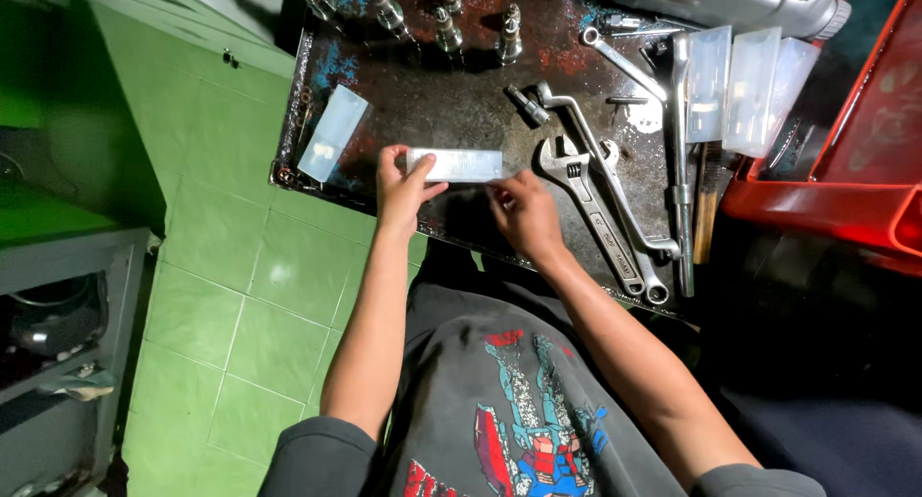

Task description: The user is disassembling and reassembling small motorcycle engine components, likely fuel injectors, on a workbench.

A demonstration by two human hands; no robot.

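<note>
The person holds a long, clear plastic case (455,164) level between both hands, just above the near part of a dark, rust-stained metal tray (432,94) that serves as the counter. The left hand (399,192) grips the case's left end: its fingers (389,159) curl over the top edge and the thumb presses from the near side, so the hand is closed on it. The right hand (523,212) meets the case's right end with its fingertips (499,188) pinched lightly at the corner, the other fingers loosely bent; how firmly it grips cannot be told.

A second clear plastic case (331,132) lies tilted on the tray's left edge, apart from the left hand. Just right of the right hand lies an adjustable wrench (586,204), with a bent ring spanner (600,166) crossing beside it. Several sockets (447,26) stand upright along the tray's far side. Three more clear cases (749,89) lean at the tray's right end, near a red bin (836,204).
</note>
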